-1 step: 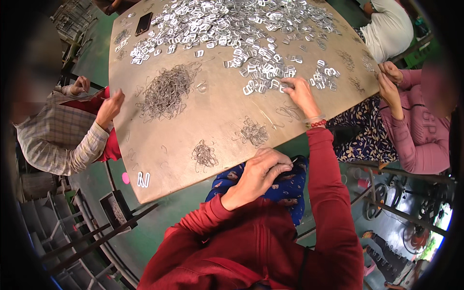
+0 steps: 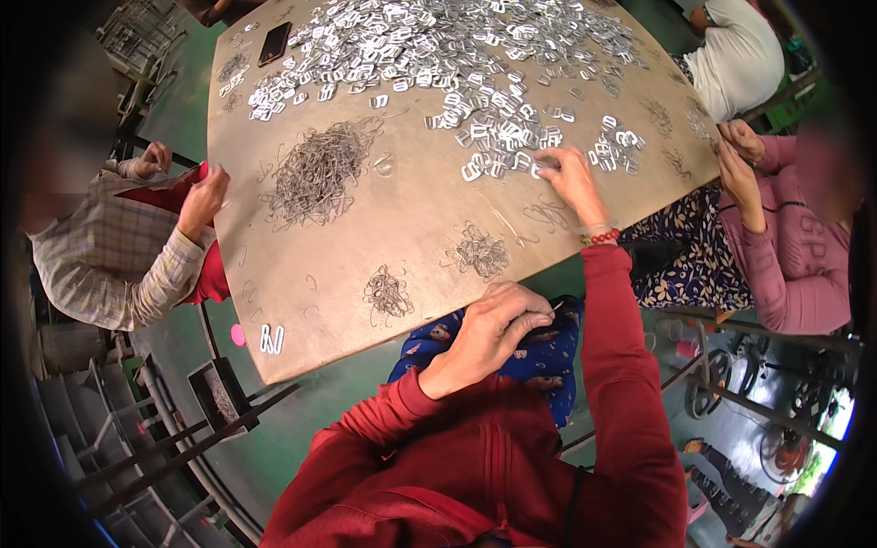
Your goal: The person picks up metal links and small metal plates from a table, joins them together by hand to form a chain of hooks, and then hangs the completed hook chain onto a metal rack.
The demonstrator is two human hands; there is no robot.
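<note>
On the brown table [image 2: 301,274], the right hand [image 2: 571,178] pinches a metal buckle [image 2: 545,167]; left hand [image 2: 493,324] clamps a thin wire [image 2: 554,308].

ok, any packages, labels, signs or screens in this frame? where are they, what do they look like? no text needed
Phone: far left corner of the table, lying flat; dark rectangle, screen off.
Sweater print: on the pink sleeve of the person at the right; pale lettering, partly hidden.
No packages, signs or stuck-on labels in view.
</note>
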